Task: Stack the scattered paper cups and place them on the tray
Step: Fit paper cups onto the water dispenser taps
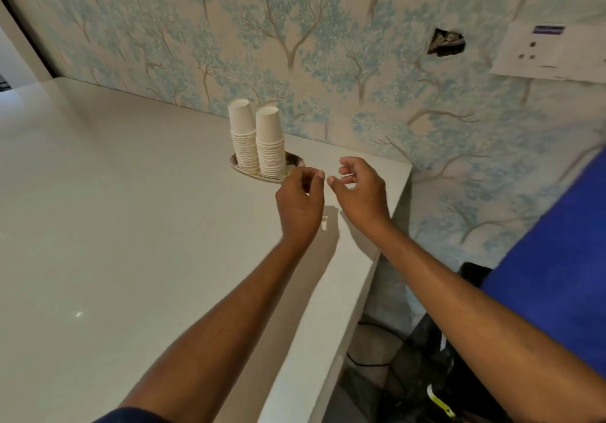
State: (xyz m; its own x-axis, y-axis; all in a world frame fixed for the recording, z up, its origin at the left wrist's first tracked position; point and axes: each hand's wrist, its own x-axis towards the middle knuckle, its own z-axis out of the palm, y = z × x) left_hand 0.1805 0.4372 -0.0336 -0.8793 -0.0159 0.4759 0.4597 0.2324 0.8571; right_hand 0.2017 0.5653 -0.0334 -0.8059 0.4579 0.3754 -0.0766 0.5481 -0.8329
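Two tall stacks of white paper cups, upside down, stand side by side on a small oval tray [295, 159] near the wall: the left stack [244, 137] and the right stack [270, 143]. My left hand [300, 203] hovers just in front of the tray's right end, fingers loosely curled, holding nothing. To its right my right hand [360, 193] is also loosely curled and empty, above the table near its right edge. Neither hand touches the cups.
The white table [114, 209] stretches wide to the left; its right edge [370, 265] drops off beside my right arm. The tree-patterned wall [295, 45] stands just behind the tray. Cables and dark objects [426, 357] lie on the floor at the right.
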